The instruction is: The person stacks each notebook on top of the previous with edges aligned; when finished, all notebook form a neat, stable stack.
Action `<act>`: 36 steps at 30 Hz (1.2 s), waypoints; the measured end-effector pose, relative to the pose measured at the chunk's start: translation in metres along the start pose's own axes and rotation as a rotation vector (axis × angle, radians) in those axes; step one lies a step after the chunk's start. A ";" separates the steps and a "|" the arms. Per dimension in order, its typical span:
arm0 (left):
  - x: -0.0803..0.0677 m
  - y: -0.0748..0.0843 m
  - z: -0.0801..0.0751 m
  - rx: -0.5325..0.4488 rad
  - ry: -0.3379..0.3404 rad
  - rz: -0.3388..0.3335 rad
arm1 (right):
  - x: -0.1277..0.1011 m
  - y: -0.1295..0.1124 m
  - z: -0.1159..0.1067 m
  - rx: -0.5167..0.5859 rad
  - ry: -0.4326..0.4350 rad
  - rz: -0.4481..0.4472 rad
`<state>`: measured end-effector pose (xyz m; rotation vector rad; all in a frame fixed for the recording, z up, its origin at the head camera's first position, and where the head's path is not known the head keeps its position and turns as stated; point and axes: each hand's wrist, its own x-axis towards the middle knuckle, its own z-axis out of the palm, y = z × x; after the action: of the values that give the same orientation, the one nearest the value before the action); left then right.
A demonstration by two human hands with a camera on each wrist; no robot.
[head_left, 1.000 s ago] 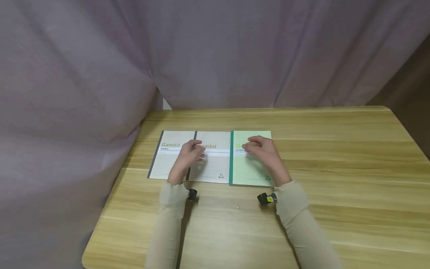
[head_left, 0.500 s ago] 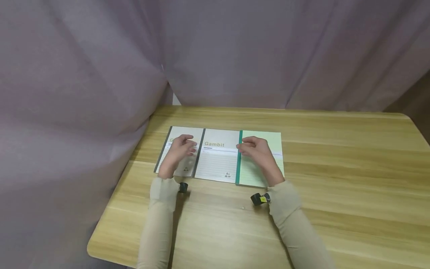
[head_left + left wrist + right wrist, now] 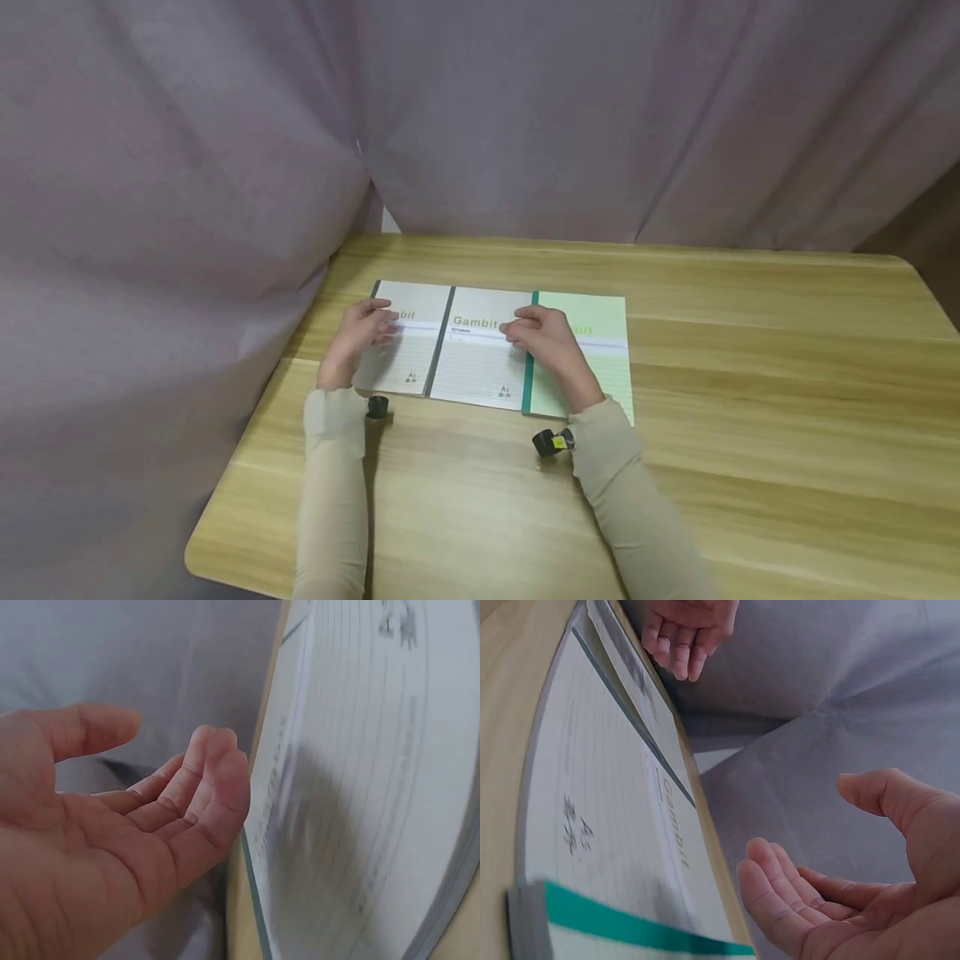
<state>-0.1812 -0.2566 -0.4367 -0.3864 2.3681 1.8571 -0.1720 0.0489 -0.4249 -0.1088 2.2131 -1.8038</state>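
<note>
Three "Gambit" notebooks lie side by side on the wooden table (image 3: pixel 750 350): a grey-spined left one (image 3: pixel 408 350), a grey-spined middle one (image 3: pixel 480 362) and a green one (image 3: pixel 600 333) on the right. My left hand (image 3: pixel 372 321) hovers over the left notebook's left part, fingers loosely curled, holding nothing. My right hand (image 3: pixel 525 327) hovers over the seam between the middle and green notebooks, also loosely curled and empty. In the left wrist view, the left hand (image 3: pixel 161 787) has its palm beside the notebook (image 3: pixel 375 787). The right wrist view shows the right hand (image 3: pixel 832 847) above the middle notebook (image 3: pixel 607 802).
A purple-grey curtain (image 3: pixel 225 150) hangs behind the table and along its left side, close to the left notebook. The table's left edge (image 3: pixel 225 500) and near-left corner are in view. Bare wood stretches to the right of the notebooks.
Both hands have shifted left: the left from the middle notebook's spine to the left notebook, the right from the green cover to the green spine. The notebooks have not moved.
</note>
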 end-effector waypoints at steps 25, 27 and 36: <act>-0.018 -0.016 -0.051 -0.023 0.132 -0.109 | 0.004 0.001 0.078 -0.063 -0.045 0.018; -0.018 -0.016 -0.051 -0.026 0.129 -0.107 | 0.005 0.001 0.084 -0.071 -0.052 0.015; -0.018 -0.018 -0.044 0.001 0.125 -0.118 | 0.001 0.005 0.094 -0.047 -0.112 0.072</act>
<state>-0.1558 -0.3006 -0.4387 -0.6447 2.3660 1.8292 -0.1476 -0.0397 -0.4472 -0.1343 2.1545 -1.6666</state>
